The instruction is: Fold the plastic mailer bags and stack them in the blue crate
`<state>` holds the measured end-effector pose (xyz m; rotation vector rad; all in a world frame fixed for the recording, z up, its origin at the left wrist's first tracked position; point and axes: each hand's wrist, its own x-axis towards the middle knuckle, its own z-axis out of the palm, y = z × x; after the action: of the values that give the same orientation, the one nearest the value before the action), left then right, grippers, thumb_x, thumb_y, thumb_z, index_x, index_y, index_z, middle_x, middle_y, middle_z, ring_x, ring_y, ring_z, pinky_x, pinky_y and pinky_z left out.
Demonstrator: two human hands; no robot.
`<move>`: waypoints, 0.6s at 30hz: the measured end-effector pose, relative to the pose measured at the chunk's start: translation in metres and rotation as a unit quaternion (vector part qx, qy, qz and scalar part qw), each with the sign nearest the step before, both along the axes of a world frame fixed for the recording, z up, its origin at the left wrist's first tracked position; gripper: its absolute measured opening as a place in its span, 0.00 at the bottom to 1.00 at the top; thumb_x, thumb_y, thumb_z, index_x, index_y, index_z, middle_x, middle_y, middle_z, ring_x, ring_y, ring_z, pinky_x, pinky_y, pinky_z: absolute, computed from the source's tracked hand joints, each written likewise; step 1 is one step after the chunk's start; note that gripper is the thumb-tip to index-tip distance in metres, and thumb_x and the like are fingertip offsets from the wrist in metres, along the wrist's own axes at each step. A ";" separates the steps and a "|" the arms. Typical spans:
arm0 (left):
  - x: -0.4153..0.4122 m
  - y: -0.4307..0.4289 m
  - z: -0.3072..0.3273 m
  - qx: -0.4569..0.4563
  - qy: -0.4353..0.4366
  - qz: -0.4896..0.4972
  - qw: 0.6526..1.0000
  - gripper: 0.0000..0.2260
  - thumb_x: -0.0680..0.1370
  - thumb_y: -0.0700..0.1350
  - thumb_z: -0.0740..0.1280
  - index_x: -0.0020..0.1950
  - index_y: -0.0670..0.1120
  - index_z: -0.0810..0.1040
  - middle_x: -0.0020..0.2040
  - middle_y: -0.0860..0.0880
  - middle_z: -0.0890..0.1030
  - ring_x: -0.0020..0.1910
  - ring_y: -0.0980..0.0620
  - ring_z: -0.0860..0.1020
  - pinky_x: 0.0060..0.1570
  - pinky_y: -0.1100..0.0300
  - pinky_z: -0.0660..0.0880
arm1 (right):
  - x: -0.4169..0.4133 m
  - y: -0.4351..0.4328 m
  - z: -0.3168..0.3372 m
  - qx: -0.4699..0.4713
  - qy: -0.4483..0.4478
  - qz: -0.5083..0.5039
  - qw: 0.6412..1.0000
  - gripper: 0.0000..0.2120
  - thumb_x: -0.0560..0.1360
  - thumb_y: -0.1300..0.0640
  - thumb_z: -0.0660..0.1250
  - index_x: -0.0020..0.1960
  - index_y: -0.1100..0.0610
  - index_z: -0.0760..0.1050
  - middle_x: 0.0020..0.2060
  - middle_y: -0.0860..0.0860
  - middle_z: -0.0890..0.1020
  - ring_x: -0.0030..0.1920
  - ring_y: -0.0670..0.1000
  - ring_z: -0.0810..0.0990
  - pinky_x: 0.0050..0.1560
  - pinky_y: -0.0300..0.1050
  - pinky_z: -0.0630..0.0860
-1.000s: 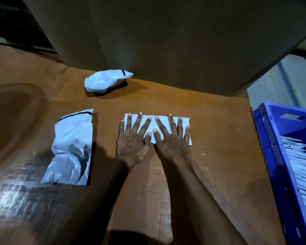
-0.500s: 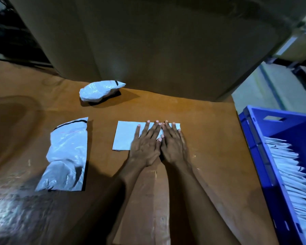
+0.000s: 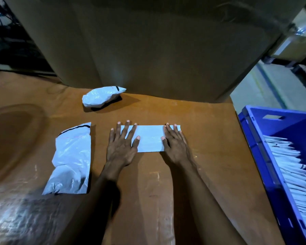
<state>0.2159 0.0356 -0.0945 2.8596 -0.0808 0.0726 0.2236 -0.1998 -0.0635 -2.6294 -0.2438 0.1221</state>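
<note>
left hand (image 3: 121,147) and right hand (image 3: 175,147) flat, fingers straight, on opposite ends of the folded mailer (image 3: 149,138)

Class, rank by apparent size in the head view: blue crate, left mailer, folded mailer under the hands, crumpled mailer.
blue crate, cut off by the frame
left mailer
folded mailer
crumpled mailer, farthest away, so less sure

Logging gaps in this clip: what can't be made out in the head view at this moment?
Head view:
Blue crate: cut off by the right and bottom edges; its stacked bags cannot be counted.
Folded mailer: both ends covered by the left hand and right hand.
Shiny patch, lower left: blurred glare, unidentifiable.
</note>
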 end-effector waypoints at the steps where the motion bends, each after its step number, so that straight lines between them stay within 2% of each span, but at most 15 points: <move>1: -0.002 0.006 0.001 -0.006 0.004 0.022 1.000 0.31 0.84 0.65 0.42 0.85 0.56 0.50 0.85 0.52 0.46 0.84 0.47 0.41 0.79 0.49 0.34 | 0.003 -0.004 0.007 0.038 0.023 -0.001 0.999 0.31 0.85 0.40 0.52 0.84 0.52 0.57 0.83 0.46 0.55 0.84 0.50 0.45 0.83 0.49 0.43; 3: -0.007 0.016 0.005 -0.038 -0.007 0.078 0.996 0.32 0.84 0.65 0.43 0.85 0.52 0.54 0.85 0.49 0.49 0.84 0.47 0.43 0.81 0.49 0.37 | 0.002 -0.015 0.024 0.151 0.056 -0.019 0.987 0.27 0.84 0.47 0.66 0.81 0.53 0.67 0.81 0.43 0.62 0.83 0.47 0.51 0.81 0.46 0.50; 5: -0.018 0.021 0.009 -0.075 -0.064 0.109 0.989 0.30 0.85 0.61 0.49 0.81 0.45 0.65 0.83 0.45 0.62 0.84 0.44 0.53 0.82 0.46 0.49 | -0.011 -0.031 0.035 0.204 0.025 -0.043 0.978 0.25 0.79 0.52 0.74 0.75 0.53 0.75 0.75 0.38 0.67 0.80 0.42 0.58 0.77 0.40 0.58; 7: -0.029 0.019 0.010 -0.105 -0.143 0.084 0.980 0.25 0.86 0.57 0.55 0.75 0.43 0.75 0.76 0.44 0.73 0.80 0.43 0.63 0.79 0.44 0.60 | -0.026 -0.042 0.036 0.178 -0.031 -0.062 0.982 0.22 0.76 0.53 0.78 0.68 0.53 0.82 0.70 0.39 0.74 0.76 0.42 0.67 0.74 0.39 0.64; 9: -0.039 0.012 0.009 -0.154 -0.166 0.032 0.973 0.21 0.85 0.55 0.59 0.72 0.45 0.78 0.74 0.46 0.76 0.79 0.46 0.66 0.77 0.43 0.64 | -0.039 -0.049 0.027 0.119 -0.049 -0.056 0.990 0.19 0.77 0.48 0.76 0.66 0.52 0.84 0.69 0.42 0.79 0.74 0.45 0.71 0.72 0.40 0.67; 11: -0.044 0.000 0.007 -0.176 -0.137 -0.020 0.975 0.21 0.86 0.55 0.59 0.74 0.47 0.76 0.76 0.49 0.74 0.81 0.49 0.63 0.78 0.46 0.62 | -0.048 -0.051 0.012 0.034 -0.074 -0.041 0.996 0.19 0.81 0.43 0.69 0.68 0.50 0.82 0.71 0.46 0.79 0.76 0.50 0.71 0.75 0.46 0.64; 13: -0.045 -0.015 0.007 -0.160 -0.110 -0.057 0.979 0.23 0.87 0.57 0.53 0.78 0.49 0.71 0.79 0.50 0.69 0.82 0.51 0.58 0.80 0.46 0.58 | -0.049 -0.043 0.005 -0.017 -0.128 -0.056 0.990 0.19 0.84 0.44 0.63 0.70 0.52 0.80 0.72 0.51 0.78 0.77 0.55 0.70 0.78 0.51 0.58; 15: -0.043 -0.027 0.008 -0.090 -0.077 -0.060 0.991 0.28 0.86 0.59 0.45 0.83 0.50 0.62 0.83 0.50 0.60 0.84 0.49 0.51 0.82 0.46 0.50 | -0.036 -0.019 0.009 -0.001 -0.144 -0.041 0.989 0.22 0.86 0.46 0.57 0.72 0.55 0.78 0.74 0.53 0.76 0.78 0.57 0.68 0.80 0.49 0.52; 18: -0.041 -0.031 0.006 -0.009 -0.015 -0.014 1.000 0.33 0.81 0.62 0.35 0.85 0.52 0.46 0.85 0.53 0.41 0.83 0.50 0.35 0.81 0.49 0.35 | -0.008 0.027 0.013 0.022 -0.089 0.063 0.994 0.24 0.86 0.48 0.53 0.77 0.54 0.72 0.79 0.52 0.69 0.82 0.56 0.60 0.81 0.52 0.55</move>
<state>0.1753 0.0048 -0.0888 2.8400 -0.1251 0.1101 0.2154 -0.1728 -0.0508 -2.5822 -0.4700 -0.0762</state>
